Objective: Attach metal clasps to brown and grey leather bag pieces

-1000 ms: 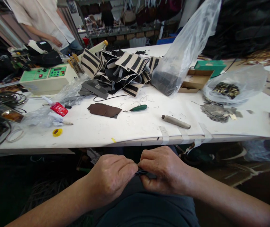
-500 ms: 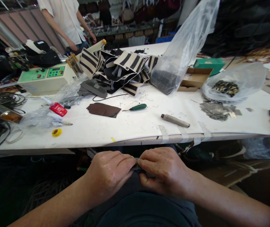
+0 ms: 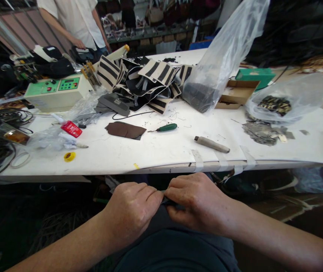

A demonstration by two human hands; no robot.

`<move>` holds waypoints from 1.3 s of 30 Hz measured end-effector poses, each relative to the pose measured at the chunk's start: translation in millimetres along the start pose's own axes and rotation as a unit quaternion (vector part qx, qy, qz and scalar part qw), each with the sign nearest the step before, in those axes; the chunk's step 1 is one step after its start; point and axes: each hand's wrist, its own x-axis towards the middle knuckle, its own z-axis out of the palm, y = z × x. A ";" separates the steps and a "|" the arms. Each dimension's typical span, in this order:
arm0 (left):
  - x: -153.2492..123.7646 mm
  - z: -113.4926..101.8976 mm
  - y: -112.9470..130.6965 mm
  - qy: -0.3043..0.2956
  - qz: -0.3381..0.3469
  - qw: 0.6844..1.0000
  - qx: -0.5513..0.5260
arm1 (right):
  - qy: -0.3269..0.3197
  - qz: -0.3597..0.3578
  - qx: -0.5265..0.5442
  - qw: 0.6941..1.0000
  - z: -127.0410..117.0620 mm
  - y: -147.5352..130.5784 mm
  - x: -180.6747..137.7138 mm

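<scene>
One dark, thin piece [image 3: 169, 202] sits at about six o'clock in my view, caught between the left hand [image 3: 134, 211] and the right hand [image 3: 197, 200], short of the desk [image 3: 113, 160] and over the dark clothing [image 3: 175, 251] of the lap. I judge the step in hand to be working this piece with the fingers, perhaps pressing or folding it, though so little of it shows that I cannot tell which. Both hands are closed rather than spread: I see the left one pinching from nine o'clock with its fingers curled under, and the right one from three o'clock with thumb below and forefinger above. Their tips nearly meet across the piece; whether they actually touch, I cannot make out. As I read it, the next move calls for an even pinch from both sides and small finger shifts, so that the piece does not slip or twist. Nothing on the desk is in my grasp: from the hands, the brown piece [image 3: 124, 130] lies towards eleven o'clock, the green-handled tool [image 3: 167, 127] at twelve, and the grey rod [image 3: 213, 144] between one and two.
</scene>
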 end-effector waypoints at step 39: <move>-12.4 -1.2 -21.6 -0.028 -0.393 0.693 -0.603 | 0.321 -0.087 0.042 0.942 18.3 34.8 -15.0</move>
